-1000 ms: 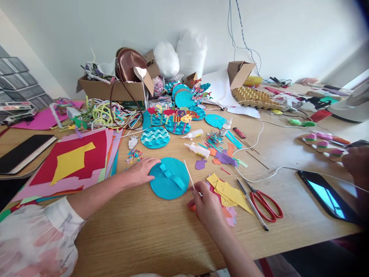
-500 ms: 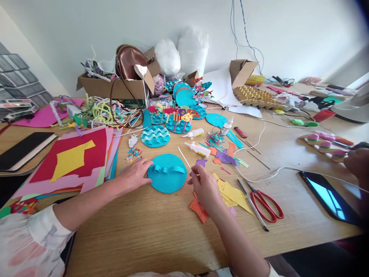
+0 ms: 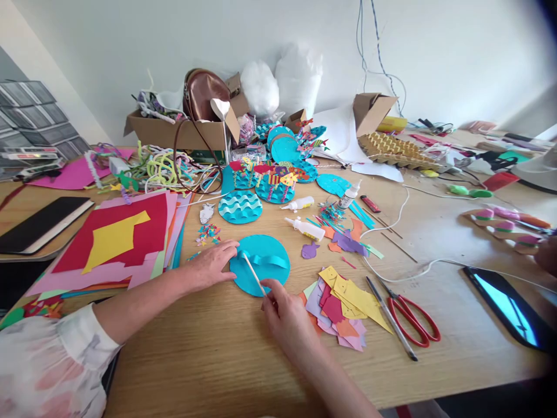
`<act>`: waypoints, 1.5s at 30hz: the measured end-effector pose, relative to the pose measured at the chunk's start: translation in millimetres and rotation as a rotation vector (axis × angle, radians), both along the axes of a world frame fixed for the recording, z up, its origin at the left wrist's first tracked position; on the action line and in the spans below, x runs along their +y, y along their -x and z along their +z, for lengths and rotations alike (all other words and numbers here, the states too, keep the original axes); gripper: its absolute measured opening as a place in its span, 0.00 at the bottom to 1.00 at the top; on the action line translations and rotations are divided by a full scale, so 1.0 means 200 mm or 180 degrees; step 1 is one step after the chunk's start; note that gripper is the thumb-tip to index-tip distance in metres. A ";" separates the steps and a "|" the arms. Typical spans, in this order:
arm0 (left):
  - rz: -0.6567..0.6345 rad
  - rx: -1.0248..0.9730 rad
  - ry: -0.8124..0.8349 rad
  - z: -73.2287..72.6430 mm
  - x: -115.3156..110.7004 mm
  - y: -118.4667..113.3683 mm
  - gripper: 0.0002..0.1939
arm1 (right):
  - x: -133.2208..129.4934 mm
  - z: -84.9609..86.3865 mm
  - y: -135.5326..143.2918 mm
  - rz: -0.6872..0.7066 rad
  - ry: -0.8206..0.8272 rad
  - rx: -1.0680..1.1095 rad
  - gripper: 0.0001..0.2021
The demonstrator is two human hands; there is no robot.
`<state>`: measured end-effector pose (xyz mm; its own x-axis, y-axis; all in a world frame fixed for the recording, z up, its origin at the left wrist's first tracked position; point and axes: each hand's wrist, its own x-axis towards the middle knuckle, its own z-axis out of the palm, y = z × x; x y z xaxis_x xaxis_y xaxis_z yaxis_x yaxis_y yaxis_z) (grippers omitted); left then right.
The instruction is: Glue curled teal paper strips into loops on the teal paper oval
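A round blue disc (image 3: 261, 281) lies flat on the table with a wavy blue paper strip (image 3: 272, 261) standing across it. My left hand (image 3: 211, 268) grips the disc's left edge, thumb and fingers at the rim near the strip's end. In my right hand (image 3: 285, 310), pinched between thumb and fingers, is a white cotton swab (image 3: 255, 274). Its far tip is over the disc beside the strip's left end; whether it touches is hard to see. Behind the disc sits another blue disc with several pale wavy strips (image 3: 240, 207).
Glue bottles (image 3: 310, 229) stand and lie beyond the disc. To the right are paper cutouts (image 3: 348, 296), a pen (image 3: 394, 319), red-handled scissors (image 3: 413, 319) and a phone (image 3: 500, 307). Coloured paper sheets (image 3: 117, 232) lie left. Another person's hand (image 3: 547, 252) shows at the right edge.
My right hand has moved left and brought the cotton swab over the disc, uncovering paper cutouts. My left hand stays at the disc's left edge. The view has shifted slightly.
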<state>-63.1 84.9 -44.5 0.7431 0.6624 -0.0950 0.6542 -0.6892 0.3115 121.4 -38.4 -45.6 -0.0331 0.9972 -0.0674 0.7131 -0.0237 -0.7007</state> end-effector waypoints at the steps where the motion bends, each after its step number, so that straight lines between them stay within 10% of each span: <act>1: 0.0013 0.0001 0.0016 0.00 0.00 0.00 0.18 | 0.01 0.00 -0.01 0.0006 0.0009 0.0009 0.14; 45: -0.0405 0.0206 -0.0339 -0.01 -0.11 0.02 0.22 | 0.13 0.02 -0.24 0.0770 -0.0233 -0.0566 0.16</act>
